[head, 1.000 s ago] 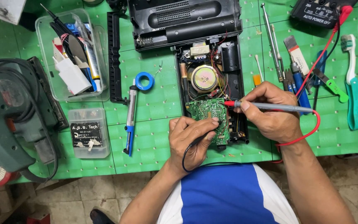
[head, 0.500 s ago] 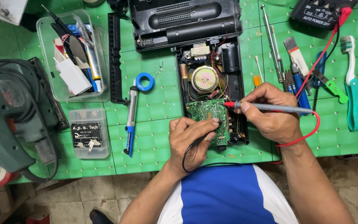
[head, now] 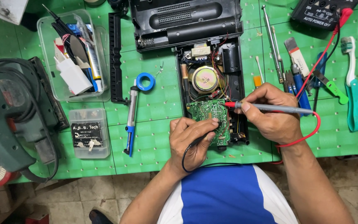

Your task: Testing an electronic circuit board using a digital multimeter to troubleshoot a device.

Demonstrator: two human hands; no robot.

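Observation:
An opened black radio (head: 212, 79) lies on the green cutting mat (head: 158, 99), its round speaker (head: 204, 79) and green circuit board (head: 210, 118) exposed. My left hand (head: 191, 139) pinches a black test probe (head: 206, 135) with its tip on the board's right lower part. My right hand (head: 272, 114) holds a grey probe with a red tip (head: 266, 108) like a pen; the tip touches the board's upper right corner. A red lead (head: 311, 128) loops round my right wrist toward the black multimeter (head: 324, 12) at the top right.
The radio's black front shell (head: 185, 18) lies above it. A desoldering pump (head: 131, 120) and blue tape roll (head: 146, 81) lie left of the radio, beyond them a clear tool tray (head: 73, 54) and small box (head: 88, 133). Screwdrivers, brush and green toothbrush (head: 353, 91) lie right. A green power tool (head: 9, 116) sits far left.
Both hands stay on the board; the probe tips have shifted only slightly. Nothing else has moved.

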